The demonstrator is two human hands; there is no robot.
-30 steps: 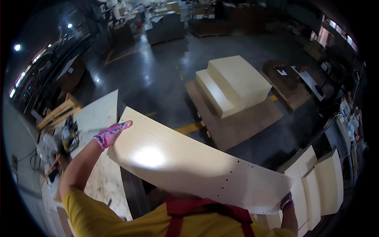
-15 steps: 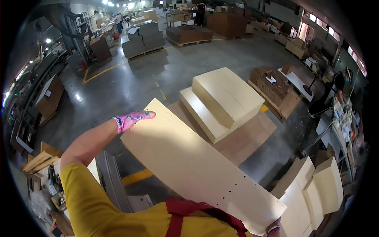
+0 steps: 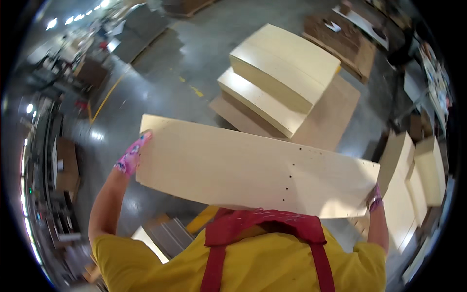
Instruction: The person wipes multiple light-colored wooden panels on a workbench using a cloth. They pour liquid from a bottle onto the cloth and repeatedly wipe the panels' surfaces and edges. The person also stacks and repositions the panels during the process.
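A long pale wooden panel (image 3: pixel 219 163) with rows of dark drilled holes spans the space in front of my body. My left hand (image 3: pixel 132 153), in a pink patterned glove, grips its left end, with the thumb on the upper face. At the opposite end my right hand (image 3: pixel 375 198), gloved too, is closed on the panel's edge; most of its fingers are hidden. Beyond the panel stands a stack of similar pale panels (image 3: pixel 284 63), stepped in two heights, on a brown base sheet (image 3: pixel 335 112).
At the right stand more stacked pale panels (image 3: pixel 401 194). A brown stack (image 3: pixel 335 41) on a pallet lies farther back, near a cluttered workbench (image 3: pixel 435 82). Grey ribbed rails (image 3: pixel 170 237) sit low at my left. A grey-covered stack (image 3: pixel 138 34) stands at the far left.
The panel has swung from a steep slant to nearly level across my front, its left end nearer me. My right hand and forearm have come further into view. The view has tilted downward.
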